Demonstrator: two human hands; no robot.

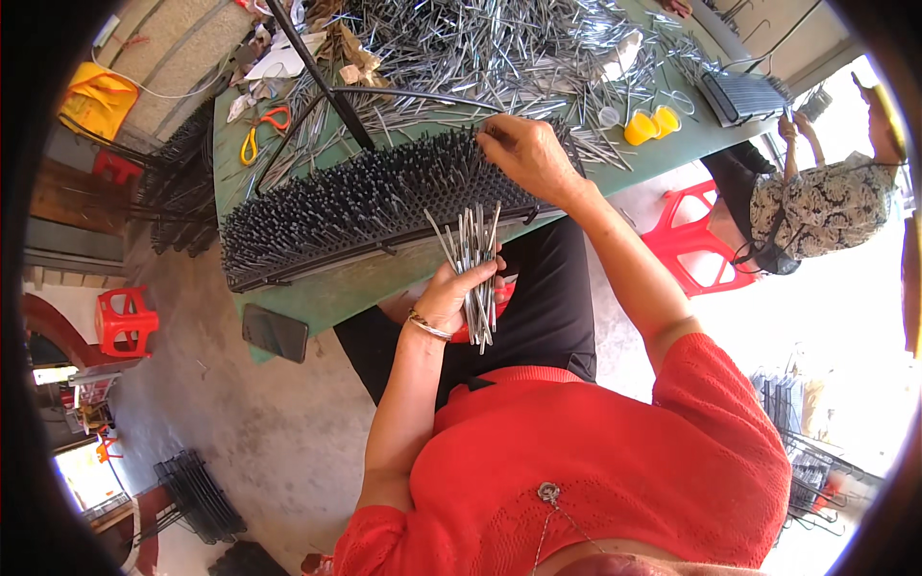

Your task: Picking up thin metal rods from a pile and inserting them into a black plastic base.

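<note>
A loose bundle of thin silvery metal rods [474, 242] is in my left hand [448, 296], fingers wrapped around it, just in front of the table's edge. My right hand [534, 161] is over the right part of a long black rack [336, 216]. Its thumb and fingers are pinched together at the rack's top; whatever they hold, if anything, is too small to make out. Many dark, thin rods stand upright, closely packed, in the rack's perforated holes. The rack lies along the near edge of the green table [331, 298].
A big heap of loose metal rods [461, 48] covers the table's far side. Orange-handled scissors [264, 132], yellow cups [653, 125] and a dark phone [275, 332] lie on the table. A black metal frame [336, 96] rises behind the rack. Another person [816, 206] is at the right, beside red stools [691, 245].
</note>
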